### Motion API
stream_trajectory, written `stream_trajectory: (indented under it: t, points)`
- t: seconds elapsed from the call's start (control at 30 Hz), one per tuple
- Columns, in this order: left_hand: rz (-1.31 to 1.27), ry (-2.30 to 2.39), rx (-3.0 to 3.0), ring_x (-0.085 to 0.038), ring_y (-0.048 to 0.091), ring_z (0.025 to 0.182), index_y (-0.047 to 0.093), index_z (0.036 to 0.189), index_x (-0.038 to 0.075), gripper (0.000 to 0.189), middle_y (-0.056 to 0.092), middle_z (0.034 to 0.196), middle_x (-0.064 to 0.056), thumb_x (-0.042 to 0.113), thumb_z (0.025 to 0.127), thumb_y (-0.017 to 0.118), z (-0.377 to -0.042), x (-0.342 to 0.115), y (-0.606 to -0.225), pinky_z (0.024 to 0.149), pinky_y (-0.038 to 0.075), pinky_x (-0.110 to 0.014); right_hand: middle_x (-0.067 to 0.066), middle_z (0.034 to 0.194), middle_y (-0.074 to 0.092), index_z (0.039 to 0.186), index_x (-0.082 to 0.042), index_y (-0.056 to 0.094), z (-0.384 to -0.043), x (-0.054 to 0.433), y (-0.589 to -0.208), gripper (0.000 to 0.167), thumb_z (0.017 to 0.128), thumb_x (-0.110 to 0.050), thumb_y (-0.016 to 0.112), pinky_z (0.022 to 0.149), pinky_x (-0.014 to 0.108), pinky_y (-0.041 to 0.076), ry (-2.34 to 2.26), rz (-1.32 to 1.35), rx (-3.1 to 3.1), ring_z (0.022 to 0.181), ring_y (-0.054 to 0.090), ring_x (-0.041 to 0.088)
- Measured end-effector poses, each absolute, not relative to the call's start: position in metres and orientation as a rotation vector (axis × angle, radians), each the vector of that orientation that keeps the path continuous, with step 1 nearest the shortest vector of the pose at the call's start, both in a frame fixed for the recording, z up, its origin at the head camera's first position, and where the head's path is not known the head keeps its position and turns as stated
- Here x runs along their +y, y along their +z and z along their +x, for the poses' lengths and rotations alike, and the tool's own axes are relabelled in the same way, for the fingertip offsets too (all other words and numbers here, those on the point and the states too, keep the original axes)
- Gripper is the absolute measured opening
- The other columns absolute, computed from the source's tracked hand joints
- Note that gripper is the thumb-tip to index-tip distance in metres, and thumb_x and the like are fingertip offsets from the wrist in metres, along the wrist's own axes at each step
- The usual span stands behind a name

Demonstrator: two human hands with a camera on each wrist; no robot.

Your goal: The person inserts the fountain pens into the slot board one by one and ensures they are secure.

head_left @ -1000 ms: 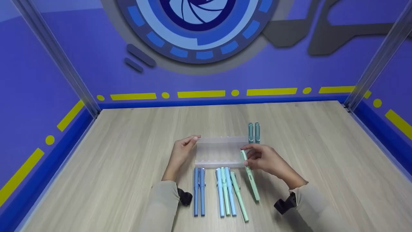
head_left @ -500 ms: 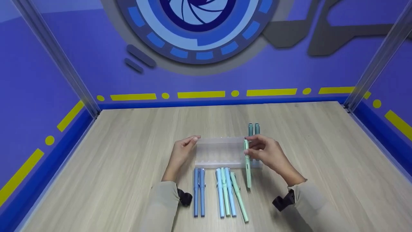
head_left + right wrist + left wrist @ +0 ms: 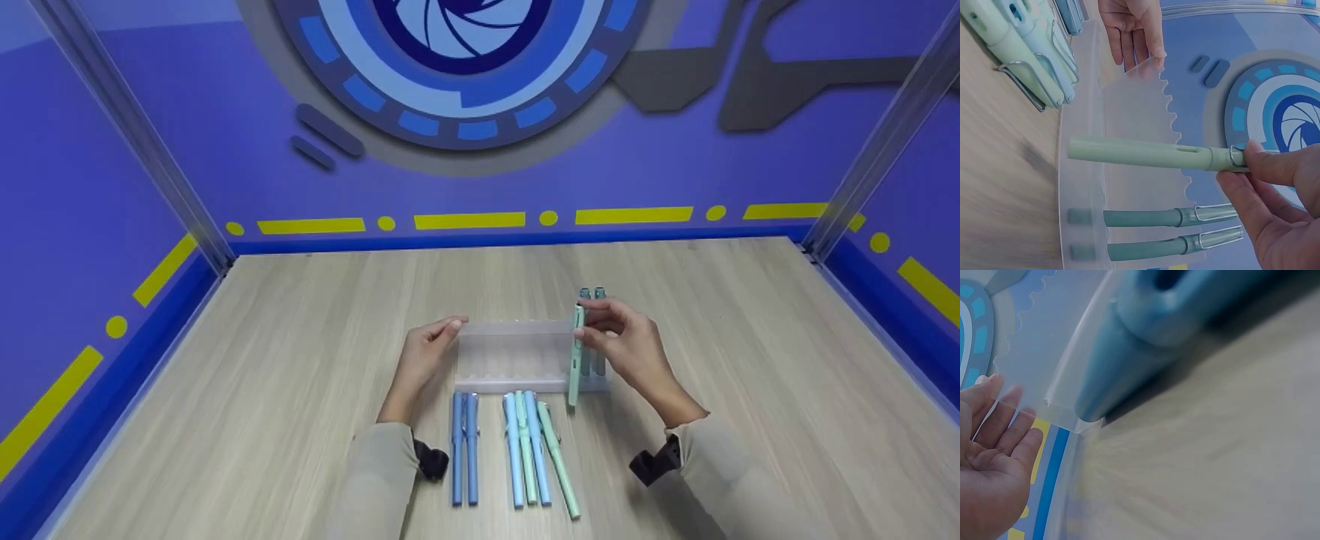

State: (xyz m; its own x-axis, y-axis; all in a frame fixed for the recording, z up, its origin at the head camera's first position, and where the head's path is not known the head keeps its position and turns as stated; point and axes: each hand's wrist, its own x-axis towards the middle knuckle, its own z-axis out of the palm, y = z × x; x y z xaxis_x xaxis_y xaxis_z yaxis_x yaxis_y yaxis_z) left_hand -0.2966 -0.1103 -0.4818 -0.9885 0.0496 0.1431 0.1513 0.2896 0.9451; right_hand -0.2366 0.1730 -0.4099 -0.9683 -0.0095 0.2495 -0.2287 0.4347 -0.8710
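Note:
My right hand (image 3: 626, 337) pinches a light green pen (image 3: 1145, 153) by its capped, clipped end, between thumb and fingers. The pen is over the right part of a clear plastic pen rack (image 3: 510, 354) with a scalloped edge, left of two dark teal pens (image 3: 1145, 218) lying in the rack. Whether the held pen touches the rack I cannot tell. My left hand (image 3: 431, 352) holds the rack's far left corner, thumb on one side and fingers behind the clear panel. In front of the rack lie two dark blue pens (image 3: 464, 450) and a group of light blue and green pens (image 3: 528, 450).
Pale wood-grain table (image 3: 300, 360) lies under everything. A blue printed wall (image 3: 480, 187) stands behind, with side walls and metal corner posts (image 3: 870, 142). One light green pen (image 3: 559, 461) lies slanted at the right of the group.
My right hand has carried the light green pen away from me and slightly left, over the rack, turning it from slanted to nearly straight. My left hand and the rack have stayed in place.

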Motion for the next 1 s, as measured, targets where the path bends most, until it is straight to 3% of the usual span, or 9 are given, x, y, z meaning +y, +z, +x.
stream_trajectory:
  t: [0.4, 0.6, 0.83, 1.0]
  points:
    - [-0.187, -1.857, -2.435, -0.026, 0.054, 0.127, 0.068, 0.118, 0.007, 0.035, 0.064, 0.128, -0.01, 0.032, 0.097, 0.056, -0.2928, -0.1095, -0.4794, 0.109, 0.042, -0.043, 0.009, 0.102, 0.069, 0.119, -0.009, 0.064, -0.2412, 0.1757, -0.4088, 0.035, 0.085, -0.003, 0.071, 0.077, 0.014, 0.055, 1.517, 0.203, -2.36, 0.092, 0.068, 0.01]
    - [-0.197, -1.832, -2.444, -0.026, 0.056, 0.126, 0.068, 0.118, 0.006, 0.034, 0.065, 0.127, -0.01, 0.031, 0.098, 0.056, -0.2935, -0.1094, -0.4795, 0.108, 0.044, -0.041, 0.008, 0.104, 0.069, 0.119, -0.009, 0.064, -0.2428, 0.1744, -0.409, 0.035, 0.085, -0.003, 0.07, 0.081, 0.014, 0.054, 1.49, 0.208, -2.356, 0.095, 0.068, 0.016]
    - [-0.239, -1.822, -2.433, -0.027, 0.057, 0.124, 0.069, 0.117, 0.005, 0.034, 0.066, 0.125, -0.012, 0.03, 0.097, 0.056, -0.2951, -0.111, -0.4806, 0.106, 0.045, -0.04, 0.008, 0.103, 0.069, 0.118, -0.008, 0.064, -0.2445, 0.1732, -0.4091, 0.034, 0.085, -0.002, 0.071, 0.09, 0.026, 0.055, 1.451, 0.225, -2.357, 0.097, 0.068, 0.019]
    - [-0.232, -1.829, -2.439, -0.025, 0.057, 0.124, 0.069, 0.117, 0.005, 0.034, 0.066, 0.125, -0.011, 0.03, 0.098, 0.056, -0.2947, -0.1113, -0.4801, 0.107, 0.045, -0.039, 0.009, 0.103, 0.07, 0.117, -0.008, 0.064, -0.2463, 0.1726, -0.4106, 0.034, 0.084, -0.002, 0.071, 0.085, 0.016, 0.052, 1.439, 0.233, -2.362, 0.097, 0.069, 0.02]
